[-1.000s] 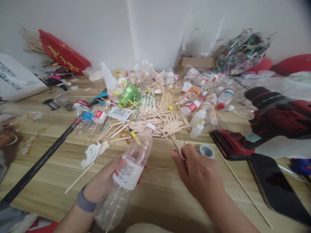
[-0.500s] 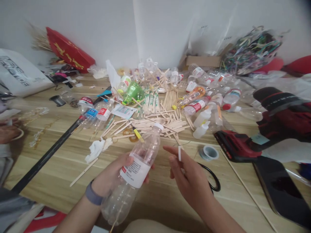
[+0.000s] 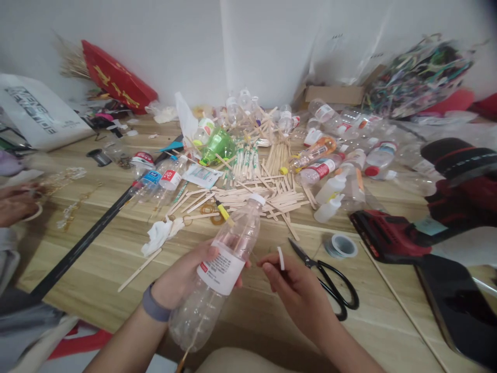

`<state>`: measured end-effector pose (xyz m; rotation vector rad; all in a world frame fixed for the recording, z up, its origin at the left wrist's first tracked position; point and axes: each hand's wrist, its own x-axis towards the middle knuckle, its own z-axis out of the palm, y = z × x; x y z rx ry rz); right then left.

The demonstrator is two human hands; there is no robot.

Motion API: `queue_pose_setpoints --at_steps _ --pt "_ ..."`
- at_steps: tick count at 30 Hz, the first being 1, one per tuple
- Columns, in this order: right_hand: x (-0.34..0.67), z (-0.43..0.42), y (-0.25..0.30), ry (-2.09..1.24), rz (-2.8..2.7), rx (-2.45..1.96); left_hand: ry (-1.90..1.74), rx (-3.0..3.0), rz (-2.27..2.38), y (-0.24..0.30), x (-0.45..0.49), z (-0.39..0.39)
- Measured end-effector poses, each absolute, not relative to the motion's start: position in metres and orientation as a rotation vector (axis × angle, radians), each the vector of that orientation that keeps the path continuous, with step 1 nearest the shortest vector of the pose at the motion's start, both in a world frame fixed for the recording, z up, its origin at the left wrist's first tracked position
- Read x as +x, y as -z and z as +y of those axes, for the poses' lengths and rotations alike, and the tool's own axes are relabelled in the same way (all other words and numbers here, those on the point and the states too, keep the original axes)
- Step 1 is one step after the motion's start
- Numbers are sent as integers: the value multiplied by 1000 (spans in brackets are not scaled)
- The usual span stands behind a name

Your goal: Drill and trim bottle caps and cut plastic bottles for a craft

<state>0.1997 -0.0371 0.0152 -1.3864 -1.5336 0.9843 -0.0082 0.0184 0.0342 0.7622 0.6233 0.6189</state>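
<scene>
My left hand (image 3: 194,274) is wrapped round a clear plastic bottle (image 3: 198,318) with a white label and white cap. The bottle tilts, cap end up and away from me; a thin stick shows at its base. Beside the bottle's label, my right hand (image 3: 297,287) has thumb and forefinger pinched together. A thin line seems to run from those fingertips toward the bottle, too fine to name. A narrow white band (image 3: 280,258) stands at the right hand's fingers; whether it is worn or held I cannot tell. Black-handled scissors (image 3: 324,274) lie just beyond this hand.
Wooden sticks (image 3: 267,199) and several plastic bottles (image 3: 320,168) crowd the table's back. At right are a wire spool (image 3: 340,245), a red-black power drill (image 3: 388,235) and a phone (image 3: 454,305). A long black bar (image 3: 85,241) lies left, near another person's hand (image 3: 17,204).
My right hand has drawn its fingers into a pinch and lowered slightly, uncovering the scissors. The bottle stays in my left hand. The whole view has shifted a little.
</scene>
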Motion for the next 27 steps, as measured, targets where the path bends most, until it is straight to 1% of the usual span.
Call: queue_pose_setpoints --at_steps 5,13,22,27 --pt "206 -42 -16 -910 -1583 -1413 -615 748 599 -35 -10 20" --pt "223 -52 -8 -880 -1541 -1518 -643 744 611 -35 -15 18" --pt "254 -62 8 -1002 -1412 -1566 -644 721 630 -30 -25 20" --pt "266 -68 7 -1004 -1297 -1593 -659 732 649 -31 -28 18"
